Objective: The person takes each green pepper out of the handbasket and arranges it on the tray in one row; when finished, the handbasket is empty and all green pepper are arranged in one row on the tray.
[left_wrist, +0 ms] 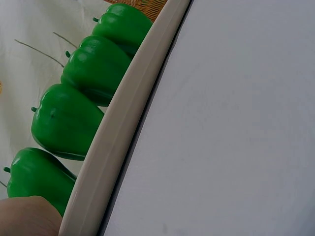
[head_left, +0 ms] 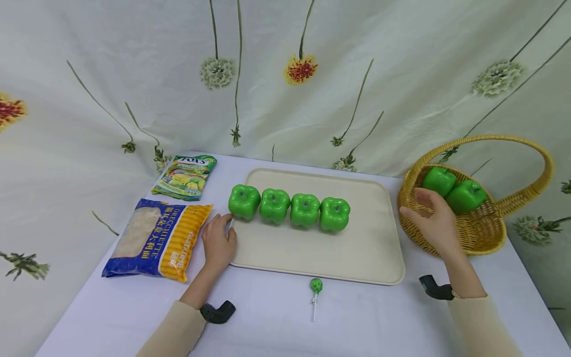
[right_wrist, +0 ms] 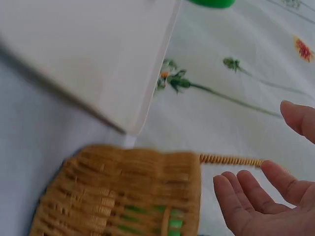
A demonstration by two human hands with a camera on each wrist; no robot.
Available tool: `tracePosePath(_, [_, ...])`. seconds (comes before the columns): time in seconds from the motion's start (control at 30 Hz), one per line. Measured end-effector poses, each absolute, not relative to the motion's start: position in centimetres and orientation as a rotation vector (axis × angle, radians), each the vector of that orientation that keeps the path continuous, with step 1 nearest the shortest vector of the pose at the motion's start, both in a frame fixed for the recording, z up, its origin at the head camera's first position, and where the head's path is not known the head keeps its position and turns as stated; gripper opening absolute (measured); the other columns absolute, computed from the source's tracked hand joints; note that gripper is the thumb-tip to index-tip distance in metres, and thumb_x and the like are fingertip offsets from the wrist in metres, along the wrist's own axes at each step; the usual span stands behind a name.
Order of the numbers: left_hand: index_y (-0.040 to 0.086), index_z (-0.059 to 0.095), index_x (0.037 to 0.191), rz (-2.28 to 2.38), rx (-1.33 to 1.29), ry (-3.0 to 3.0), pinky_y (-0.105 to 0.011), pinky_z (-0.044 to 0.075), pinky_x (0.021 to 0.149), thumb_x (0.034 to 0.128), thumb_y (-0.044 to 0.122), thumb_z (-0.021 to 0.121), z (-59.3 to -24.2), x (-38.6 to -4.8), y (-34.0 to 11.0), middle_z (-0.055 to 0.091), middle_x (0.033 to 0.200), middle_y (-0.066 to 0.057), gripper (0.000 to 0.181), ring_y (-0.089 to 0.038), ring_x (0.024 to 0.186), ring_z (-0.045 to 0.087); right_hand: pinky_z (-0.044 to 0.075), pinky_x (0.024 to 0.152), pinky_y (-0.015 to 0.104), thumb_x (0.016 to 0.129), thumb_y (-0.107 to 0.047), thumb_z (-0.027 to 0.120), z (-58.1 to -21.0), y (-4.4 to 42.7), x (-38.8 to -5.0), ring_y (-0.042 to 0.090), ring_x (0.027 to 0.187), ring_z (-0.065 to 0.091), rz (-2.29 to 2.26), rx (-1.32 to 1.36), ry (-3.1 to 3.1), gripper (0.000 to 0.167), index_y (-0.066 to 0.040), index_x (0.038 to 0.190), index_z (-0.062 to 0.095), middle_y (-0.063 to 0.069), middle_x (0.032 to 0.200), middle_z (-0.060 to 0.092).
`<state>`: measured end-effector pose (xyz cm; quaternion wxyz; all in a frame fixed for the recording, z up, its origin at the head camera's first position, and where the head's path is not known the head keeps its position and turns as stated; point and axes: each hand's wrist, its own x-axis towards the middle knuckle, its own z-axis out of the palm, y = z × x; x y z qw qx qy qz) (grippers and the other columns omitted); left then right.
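When lowered, the spread right hand (head_left: 432, 223) may tip the wicker basket (head_left: 475, 240) beneath it by snagging the adjacent handle (head_left: 548, 168).

Camera on the person's head: high, farthest back, facing forward and down across the worktop (head_left: 267, 317). Left-wrist one: low, close, rolled, sighting along the tray (left_wrist: 110, 140), basket (left_wrist: 153, 6) at its 12 o'clock. Right-wrist one, I see, also close: basket at 7 o'clock, tray at 10. All three share tray and basket; head and left wrist, the row of green peppers (head_left: 305, 210).
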<state>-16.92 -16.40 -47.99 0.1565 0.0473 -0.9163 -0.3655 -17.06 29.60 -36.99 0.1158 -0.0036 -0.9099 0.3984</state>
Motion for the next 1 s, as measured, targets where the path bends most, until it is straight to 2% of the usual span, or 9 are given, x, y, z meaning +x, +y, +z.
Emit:
tracePosePath(0.07, [-0.006,0.057,0.127,-1.043,0.138,-2.622,-0.056,0.016,0.118,0.0923,0.001,0.050,-48.0,-16.9,-16.4,0.057,0.133,-0.025,0.036,-0.041,0.139,0.035,0.050,0.092,0.020,0.092,-0.034,0.066,-36.7,31.5,-17.2,0.038,0.128,0.047,1.160,-0.171,-2.666,0.067,0.000,0.144,0.040,0.022,0.144,0.047])
tracePosePath(0.23, [-0.006,0.058,0.126,-1.040,0.136,-2.612,-0.057,0.017,0.118,0.0921,0.001,0.050,-47.9,-16.9,-16.4,0.057,0.133,-0.025,0.035,-0.042,0.139,0.036,0.044,0.103,0.038,0.093,-0.044,0.060,-35.9,35.6,-17.9,0.037,0.137,0.038,1.178,-0.525,-2.596,0.077,-0.008,0.153,0.027,0.018,0.155,0.033])
tracePosePath(0.37, [-0.006,0.057,0.127,-1.047,0.138,-2.612,-0.056,0.016,0.118,0.0925,0.001,0.051,-48.0,-17.0,-16.3,0.057,0.133,-0.025,0.035,-0.041,0.139,0.035,0.035,0.114,0.042,0.093,-0.042,0.059,-35.4,38.1,-18.6,0.033,0.145,0.028,1.195,-0.624,-2.514,0.080,-0.014,0.156,0.020,0.014,0.160,0.023])
tracePosePath(0.5, [-0.006,0.057,0.127,-1.052,0.138,-2.612,-0.057,0.016,0.118,0.0923,0.001,0.050,-48.0,-17.0,-16.3,0.057,0.133,-0.025,0.036,-0.042,0.139,0.035,0.029,0.118,0.047,0.092,-0.043,0.059,-35.2,39.8,-19.1,0.033,0.149,0.021,1.212,-0.641,-2.497,0.082,-0.017,0.157,0.015,0.014,0.162,0.016])
tracePosePath(0.77, [-0.005,0.057,0.127,-1.044,0.136,-2.619,-0.056,0.016,0.118,0.0924,0.001,0.050,-48.0,-17.0,-16.5,0.058,0.133,-0.025,0.036,-0.042,0.139,0.036,0.023,0.117,0.059,0.093,-0.046,0.056,-36.1,41.0,-20.1,0.040,0.149,0.013,1.176,-0.633,-2.570,0.090,-0.007,0.157,0.007,0.020,0.163,0.010])
tracePosePath(1.0, [-0.005,0.057,0.127,-1.059,0.134,-2.621,-0.056,0.015,0.119,0.0930,0.002,0.050,-48.1,-17.0,-16.5,0.057,0.134,-0.024,0.036,-0.040,0.140,0.035,0.025,0.113,0.065,0.093,-0.047,0.054,-37.6,41.5,-20.9,0.050,0.145,0.016,1.148,-0.623,-2.634,0.092,0.001,0.155,0.005,0.029,0.159,0.010])
